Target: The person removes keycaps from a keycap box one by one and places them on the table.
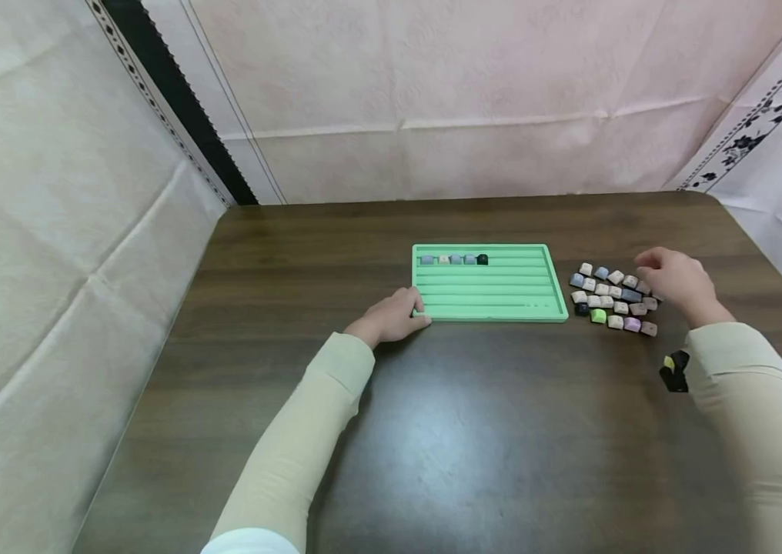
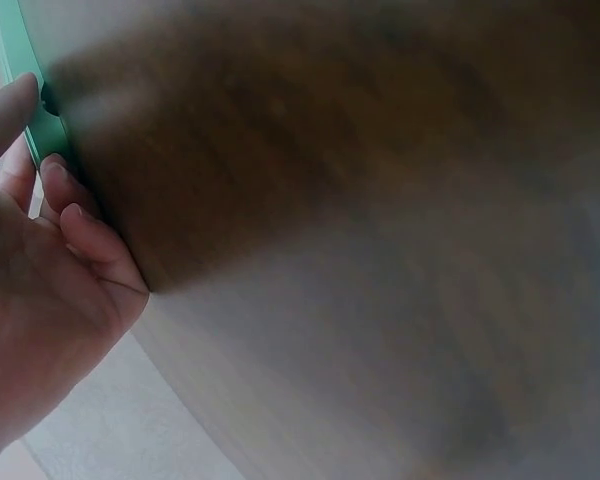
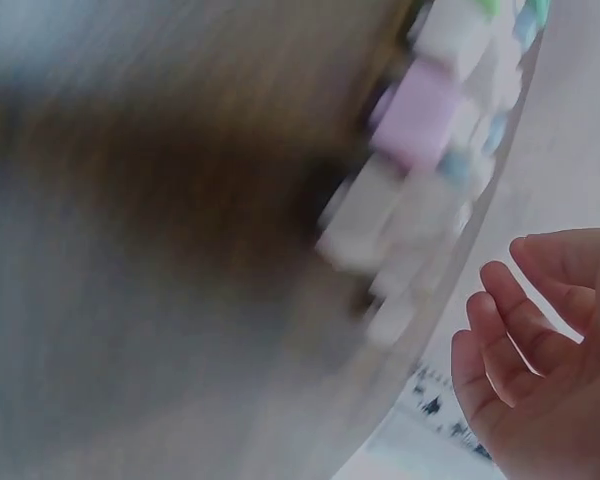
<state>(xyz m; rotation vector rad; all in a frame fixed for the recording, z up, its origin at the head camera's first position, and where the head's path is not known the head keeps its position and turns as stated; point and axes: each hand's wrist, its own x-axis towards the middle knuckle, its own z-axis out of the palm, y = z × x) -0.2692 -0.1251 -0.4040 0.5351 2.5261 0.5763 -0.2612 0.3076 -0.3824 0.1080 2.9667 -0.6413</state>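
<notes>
A light green ridged tray [image 1: 488,301] lies on the table, with several keycaps in its top row, the rightmost a black keycap [image 1: 482,260]. My left hand [image 1: 394,314] grips the tray's near left corner, thumb at the front edge; the left wrist view shows the fingers around that green corner [image 2: 50,135]. Right of the tray lie several loose keycaps [image 1: 602,290], mostly white, with blue ones, a bright green keycap [image 1: 598,315] and a purple keycap [image 3: 417,115]. Over their right side hovers my right hand [image 1: 682,283], fingers loosely bent and apart, nothing visible between them.
A small black object with a yellow patch [image 1: 673,371] sits beside the right sleeve. The dark wooden table [image 1: 432,438] is bordered by pale cloth curtains [image 1: 502,154] at the back and sides.
</notes>
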